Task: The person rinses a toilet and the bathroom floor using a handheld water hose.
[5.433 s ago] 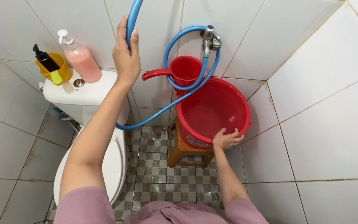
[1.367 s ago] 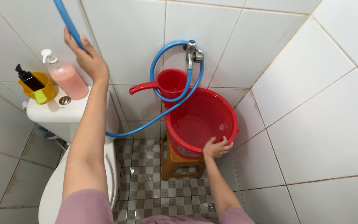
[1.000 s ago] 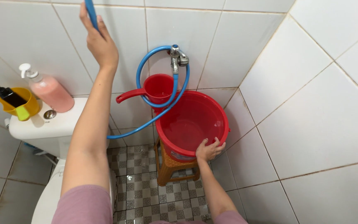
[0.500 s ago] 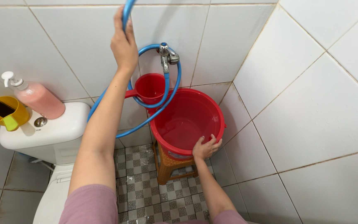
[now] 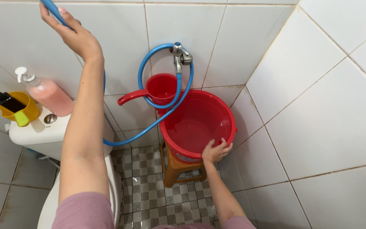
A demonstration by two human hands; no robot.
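My left hand (image 5: 70, 32) is raised high against the white tiled wall, shut on a blue hose (image 5: 149, 127). The hose loops down from a metal tap (image 5: 179, 55), sags below my forearm and rises to my fist. My right hand (image 5: 216, 150) grips the near rim of a red bucket (image 5: 200, 125), which sits tilted on a small orange stool (image 5: 178, 167) in the corner. A red dipper (image 5: 159, 89) with a long handle hangs behind the bucket, inside the hose loop.
A white toilet (image 5: 34, 135) stands at the left; on its tank are a pink pump bottle (image 5: 47, 93) and a yellow cup (image 5: 22, 110) holding a black bottle. The floor (image 5: 149, 195) has small wet checkered tiles. White tiled walls close in on the right.
My left hand has swung the hose end from above the tap to the upper left. My right hand has stayed on the bucket rim. The view has shifted slightly.
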